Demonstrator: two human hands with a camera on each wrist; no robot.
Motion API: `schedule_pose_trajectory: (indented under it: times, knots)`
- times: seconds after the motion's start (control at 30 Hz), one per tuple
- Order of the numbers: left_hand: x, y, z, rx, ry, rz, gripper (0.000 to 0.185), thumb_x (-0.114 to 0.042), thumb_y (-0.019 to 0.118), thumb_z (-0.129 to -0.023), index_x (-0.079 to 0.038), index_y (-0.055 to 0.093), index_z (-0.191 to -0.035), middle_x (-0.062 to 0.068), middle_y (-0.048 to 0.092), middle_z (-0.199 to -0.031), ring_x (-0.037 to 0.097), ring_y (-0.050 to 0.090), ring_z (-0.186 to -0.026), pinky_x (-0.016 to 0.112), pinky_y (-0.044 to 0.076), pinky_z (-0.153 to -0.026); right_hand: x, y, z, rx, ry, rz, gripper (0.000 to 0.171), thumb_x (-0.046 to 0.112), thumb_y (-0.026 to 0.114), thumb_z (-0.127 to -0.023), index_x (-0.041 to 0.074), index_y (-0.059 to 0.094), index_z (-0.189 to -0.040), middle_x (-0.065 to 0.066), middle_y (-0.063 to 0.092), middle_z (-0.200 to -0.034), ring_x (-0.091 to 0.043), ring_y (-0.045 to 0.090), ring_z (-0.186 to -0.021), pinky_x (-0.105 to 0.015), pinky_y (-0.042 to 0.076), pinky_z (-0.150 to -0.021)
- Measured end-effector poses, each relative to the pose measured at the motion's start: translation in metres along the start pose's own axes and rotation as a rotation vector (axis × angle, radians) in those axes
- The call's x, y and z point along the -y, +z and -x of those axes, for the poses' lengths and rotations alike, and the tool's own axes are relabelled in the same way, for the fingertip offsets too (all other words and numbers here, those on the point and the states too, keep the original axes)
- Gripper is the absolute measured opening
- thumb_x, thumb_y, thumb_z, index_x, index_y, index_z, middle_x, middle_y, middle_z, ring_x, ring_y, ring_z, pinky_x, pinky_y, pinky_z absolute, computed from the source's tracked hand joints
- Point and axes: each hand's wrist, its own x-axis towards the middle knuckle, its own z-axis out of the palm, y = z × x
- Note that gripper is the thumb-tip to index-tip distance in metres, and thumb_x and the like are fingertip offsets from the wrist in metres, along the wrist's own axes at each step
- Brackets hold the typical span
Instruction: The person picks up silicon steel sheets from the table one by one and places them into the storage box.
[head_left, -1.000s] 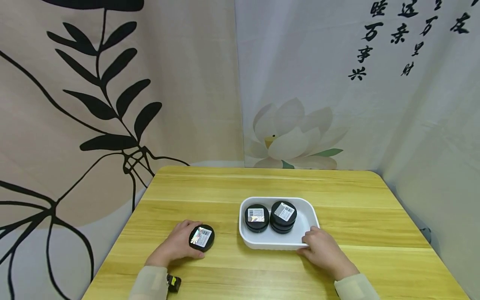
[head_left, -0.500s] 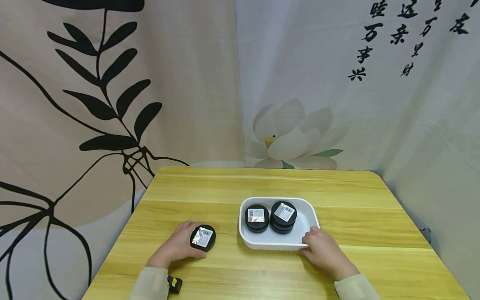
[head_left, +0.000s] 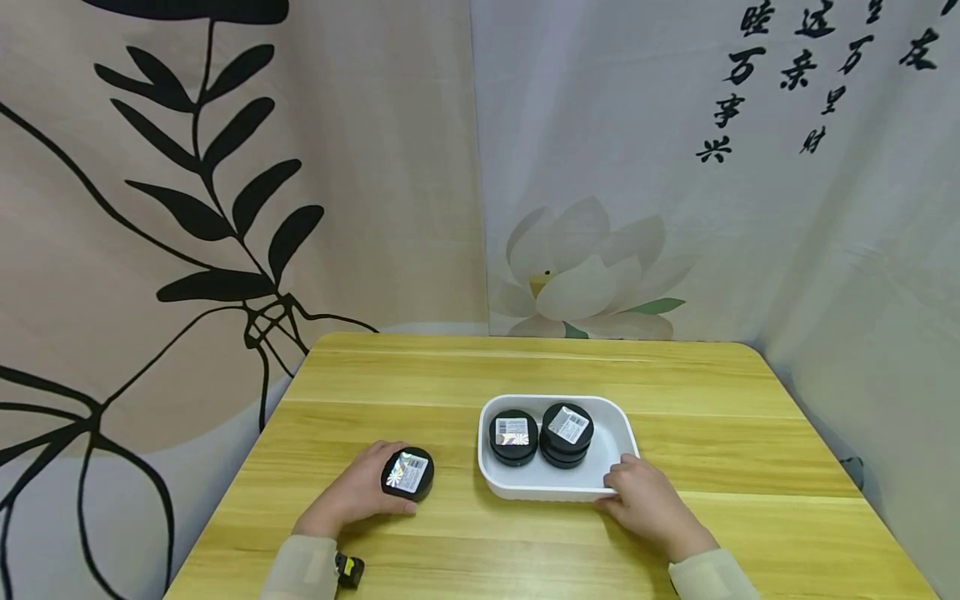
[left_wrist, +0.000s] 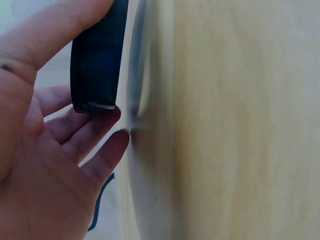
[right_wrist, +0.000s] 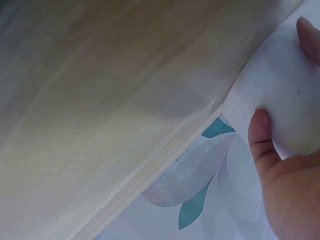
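My left hand (head_left: 358,493) grips a round black tub (head_left: 407,474) by its side, left of the tray. A white barcode label with a shiny patch faces up on it. The left wrist view shows the tub's dark side (left_wrist: 97,62) between thumb and fingers, close to the tabletop. My right hand (head_left: 651,506) pinches the near right corner of a white tray (head_left: 512,482); in the right wrist view, thumb and fingertip lie against its smooth white wall (right_wrist: 285,85). Inside the tray sit more labelled black tubs, a left stack (head_left: 513,433) and a right stack (head_left: 567,425).
The wooden table (head_left: 420,375) carries the tray near its middle. A black device with a yellow mark (head_left: 349,570) is at my left wrist. Behind the table hangs a printed curtain (head_left: 390,167) with leaves, a lotus and characters.
My left hand and its tub have shifted very slightly to the right. The right hand, the tray and the stacks inside look the same.
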Motion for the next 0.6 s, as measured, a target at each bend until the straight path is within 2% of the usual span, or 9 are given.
schedule_pose_trajectory:
  times: [0.4,0.6]
  knots:
    - [-0.009,0.0,0.001,0.012,-0.022,0.028,0.11,-0.049,0.097,-0.057,-0.015,0.046,-0.149,0.008,0.052,-0.147,0.031,0.053,-0.131,0.056,0.044,-0.105,0.001,-0.002,-0.001,0.009,0.015,-0.007,0.033,0.032,0.087,-0.073,0.022,0.057,-0.062,0.015,0.054,-0.064,-0.01,0.045,-0.067,-0.029,0.04,-0.061]
    - [-0.012,-0.001,0.0,0.014,-0.033,0.048,0.11,-0.046,0.098,-0.057,-0.016,0.046,-0.149,0.006,0.052,-0.146,0.029,0.054,-0.128,0.054,0.045,-0.104,0.002,-0.002,0.0,0.006,0.011,-0.009,0.033,0.032,0.087,-0.072,0.022,0.057,-0.061,0.014,0.054,-0.064,-0.011,0.045,-0.067,-0.029,0.04,-0.061]
